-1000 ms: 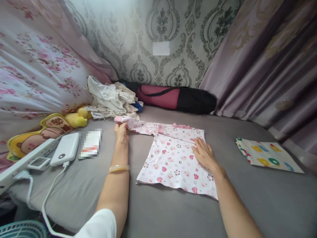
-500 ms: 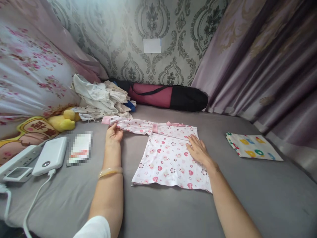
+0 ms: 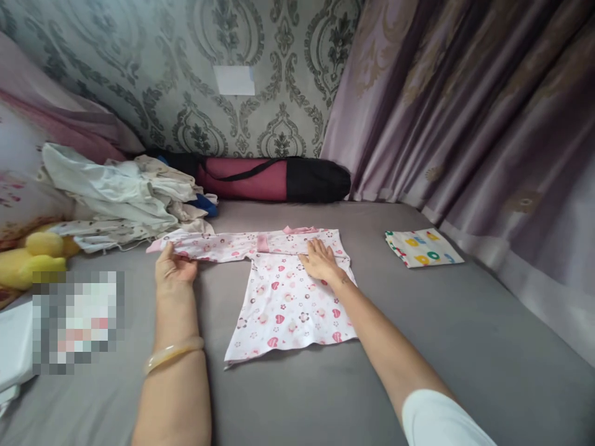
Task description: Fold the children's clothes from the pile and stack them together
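A child's long-sleeved shirt [image 3: 288, 303], white with pink hearts and flowers and pink trim, lies spread on the grey bed sheet. One sleeve stretches out to the left. The other is folded across the upper body, its pink cuff [image 3: 263, 242] lying near the left shoulder. My left hand [image 3: 175, 266], below a pale bangle, grips the outstretched sleeve close to its cuff, fingers partly hidden by the cloth. Flat on the shirt's upper right part, over the folded sleeve, rests my right hand [image 3: 321, 260] with its fingers extended.
A folded cloth with colourful print [image 3: 424, 248] lies on the right. Behind are a maroon-and-black long bag [image 3: 251, 179] and a heap of clothes [image 3: 125, 192]. At left are a yellow plush toy [image 3: 37, 260], a blurred-out item [image 3: 88, 319] and a white device [image 3: 16, 341].
The head view has swung to the right, so everything sits further left. My right hand has slid up and inward from the shirt's right edge. My left hand stays on the sleeve.
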Action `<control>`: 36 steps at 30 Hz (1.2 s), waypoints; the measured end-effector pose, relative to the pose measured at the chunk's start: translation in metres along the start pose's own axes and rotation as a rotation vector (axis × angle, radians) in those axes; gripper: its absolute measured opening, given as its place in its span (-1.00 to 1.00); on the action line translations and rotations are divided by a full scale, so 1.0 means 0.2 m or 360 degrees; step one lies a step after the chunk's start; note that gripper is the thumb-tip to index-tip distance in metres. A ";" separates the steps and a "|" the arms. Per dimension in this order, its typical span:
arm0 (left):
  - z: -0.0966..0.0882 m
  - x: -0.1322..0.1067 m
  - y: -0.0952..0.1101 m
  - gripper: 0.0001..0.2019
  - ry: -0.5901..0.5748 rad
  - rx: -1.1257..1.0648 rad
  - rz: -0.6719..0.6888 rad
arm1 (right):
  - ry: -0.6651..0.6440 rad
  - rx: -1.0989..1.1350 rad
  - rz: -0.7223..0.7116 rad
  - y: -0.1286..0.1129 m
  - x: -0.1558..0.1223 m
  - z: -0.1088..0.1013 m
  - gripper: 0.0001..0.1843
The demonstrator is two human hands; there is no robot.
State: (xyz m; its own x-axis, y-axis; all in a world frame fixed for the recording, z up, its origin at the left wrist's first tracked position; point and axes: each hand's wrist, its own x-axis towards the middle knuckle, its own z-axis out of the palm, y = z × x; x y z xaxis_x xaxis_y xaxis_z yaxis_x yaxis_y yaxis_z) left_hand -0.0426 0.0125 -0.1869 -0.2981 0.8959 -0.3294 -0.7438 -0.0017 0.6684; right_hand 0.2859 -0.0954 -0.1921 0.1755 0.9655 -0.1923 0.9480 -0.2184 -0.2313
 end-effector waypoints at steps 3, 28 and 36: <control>0.02 -0.03 0.00 -0.90 0.0164 -0.0110 -0.0081 | 0.0024 0.0005 0.0011 -0.11 0.01 0.03 -0.24; 0.11 -0.10 -0.02 -0.91 -0.0030 -0.0016 0.0157 | -0.0099 0.0380 -0.0311 -0.47 0.07 0.05 -0.33; 0.32 -0.28 -0.10 -0.80 -0.0432 0.0318 0.0356 | 0.0134 0.1266 -0.0237 -0.23 0.00 -0.01 -0.51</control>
State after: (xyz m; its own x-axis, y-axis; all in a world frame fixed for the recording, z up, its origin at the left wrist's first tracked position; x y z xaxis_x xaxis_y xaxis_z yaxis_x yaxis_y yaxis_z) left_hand 0.0269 -0.0084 -0.1394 -0.2506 0.9680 0.0092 -0.5396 -0.1475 0.8289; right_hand 0.2423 -0.0848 -0.1801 0.1117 0.9929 -0.0413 0.4965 -0.0918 -0.8632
